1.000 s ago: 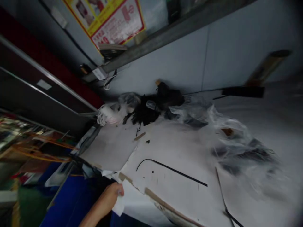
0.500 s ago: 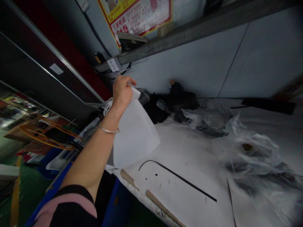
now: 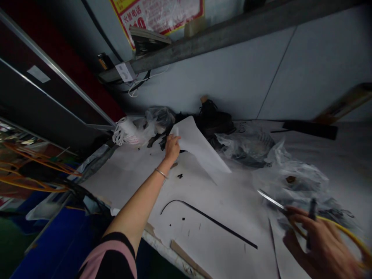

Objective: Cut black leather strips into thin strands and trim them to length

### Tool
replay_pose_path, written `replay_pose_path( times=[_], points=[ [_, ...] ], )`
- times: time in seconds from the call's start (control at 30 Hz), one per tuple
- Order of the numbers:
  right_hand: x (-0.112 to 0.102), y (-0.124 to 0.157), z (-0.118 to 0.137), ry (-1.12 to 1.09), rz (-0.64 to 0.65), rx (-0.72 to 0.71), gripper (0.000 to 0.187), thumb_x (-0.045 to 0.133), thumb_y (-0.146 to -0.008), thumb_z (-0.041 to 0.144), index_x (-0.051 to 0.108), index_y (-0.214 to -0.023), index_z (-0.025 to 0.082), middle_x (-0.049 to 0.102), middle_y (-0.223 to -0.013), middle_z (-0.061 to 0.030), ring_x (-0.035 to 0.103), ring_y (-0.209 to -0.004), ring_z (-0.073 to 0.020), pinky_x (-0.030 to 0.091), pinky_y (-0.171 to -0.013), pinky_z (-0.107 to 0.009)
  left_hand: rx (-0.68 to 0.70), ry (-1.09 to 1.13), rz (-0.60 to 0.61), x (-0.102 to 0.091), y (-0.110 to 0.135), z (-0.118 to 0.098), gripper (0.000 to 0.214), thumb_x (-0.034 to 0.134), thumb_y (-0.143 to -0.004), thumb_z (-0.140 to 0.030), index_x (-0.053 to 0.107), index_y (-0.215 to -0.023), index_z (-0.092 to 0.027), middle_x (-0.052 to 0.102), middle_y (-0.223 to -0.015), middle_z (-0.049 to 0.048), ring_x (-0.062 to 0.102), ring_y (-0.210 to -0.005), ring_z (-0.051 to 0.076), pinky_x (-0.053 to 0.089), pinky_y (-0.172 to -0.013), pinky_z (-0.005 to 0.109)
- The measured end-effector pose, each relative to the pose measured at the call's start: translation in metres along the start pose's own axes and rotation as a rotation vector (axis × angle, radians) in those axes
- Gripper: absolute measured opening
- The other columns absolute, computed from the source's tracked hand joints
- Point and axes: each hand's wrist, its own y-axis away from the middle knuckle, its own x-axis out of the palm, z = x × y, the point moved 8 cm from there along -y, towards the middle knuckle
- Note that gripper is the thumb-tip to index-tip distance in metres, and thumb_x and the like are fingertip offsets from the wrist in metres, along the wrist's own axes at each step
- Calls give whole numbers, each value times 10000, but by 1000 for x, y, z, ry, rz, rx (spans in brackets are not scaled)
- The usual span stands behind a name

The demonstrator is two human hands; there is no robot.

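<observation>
Here the left hand (image 3: 172,148) is stretched out well beyond the curved end of the long black strip (image 3: 209,219), which lies on the white-covered table (image 3: 128,174). Its thumb and fingers are pinched on the near corner of a white sheet of paper (image 3: 203,151). The sheet is lifted and bowed, and its far corner points down towards the table on the far side of the strip. A thin bracelet (image 3: 161,173) sits on the wrist, between the strip and the hand. To the right of the strip's straight end, the right hand (image 3: 319,248) is blurred, with its fingers curled around the yellow handles of a pair of scissors (image 3: 271,200). The silver blades point back towards the strip and appear closed together. Crumpled clear plastic bags (image 3: 290,178) lie beyond the strip's right end, just past the scissors. A heap of dark material (image 3: 215,120) sits against the wall, farther from the strip than the sheet. A roll of white cord (image 3: 124,131) lies well beyond and to the left of the strip's curved end.
</observation>
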Motion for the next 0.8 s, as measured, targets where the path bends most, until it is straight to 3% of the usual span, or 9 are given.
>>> replay_pose_path(
  times=[0.1, 0.17, 0.3, 0.4, 0.53, 0.7, 0.8],
  points=[
    [58, -25, 13, -1, 150, -84, 171, 449, -880, 230, 466, -1045, 189, 590, -1078, -144, 532, -871, -267, 462, -738, -425, -54, -63, 146, 27, 63, 40, 412, 392, -765, 10, 677, -1022, -141, 511, -1295, 130, 514, -1180, 236, 430, -1030, 392],
    [98, -39, 16, -4, 228, -96, 221, 444, -839, 132, 460, -1058, 163, 582, -1064, -130, 515, -869, -249, 449, -767, -404, -59, -97, 237, 35, 116, 50, 435, 360, -789, 5, 654, -1075, -141, 523, -1253, 132, 530, -1132, 226, 442, -1004, 396],
    [170, -55, 11, -6, 383, -61, 304, 455, -787, 71, 491, -1079, 146, 585, -993, -115, 504, -921, -278, 412, -767, -395, 75, -95, 544, 56, 227, 37, 420, 434, -814, -23, 630, -1106, -253, 591, -1057, 35, 550, -984, 166, 478, -861, 304],
    [198, -52, 9, -30, 467, -43, 325, 441, -792, 57, 509, -1095, 154, 595, -1033, -121, 517, -996, -296, 382, -849, -438, 107, -132, 650, 66, 279, 31, 402, 448, -866, -86, 555, -1203, -277, 572, -1106, 44, 513, -1011, 200, 452, -849, 356],
    [195, -27, 19, -98, 511, 23, 288, 494, -864, 166, 469, -1151, 174, 572, -1170, -135, 480, -1131, -314, 228, -1024, -555, 116, -165, 682, 75, 293, 37, 328, 351, -903, -90, 554, -1128, -215, 549, -1121, 85, 477, -1044, 241, 413, -897, 436],
    [183, 19, 66, -270, 636, 72, 366, 559, -774, 113, 458, -1113, 210, 616, -1039, -62, 548, -989, -238, 376, -885, -405, 174, -53, 715, 73, 283, 18, 279, 304, -908, -83, 552, -951, -205, 593, -1008, 57, 526, -996, 213, 411, -960, 432],
    [184, 29, 85, -305, 646, 138, 411, 556, -717, 76, 456, -1097, 199, 615, -1050, -69, 546, -1013, -250, 384, -891, -412, 198, 75, 751, 60, 284, -8, 258, 275, -947, -165, 521, -898, -224, 618, -858, 29, 598, -883, 184, 493, -854, 347]
  ],
)
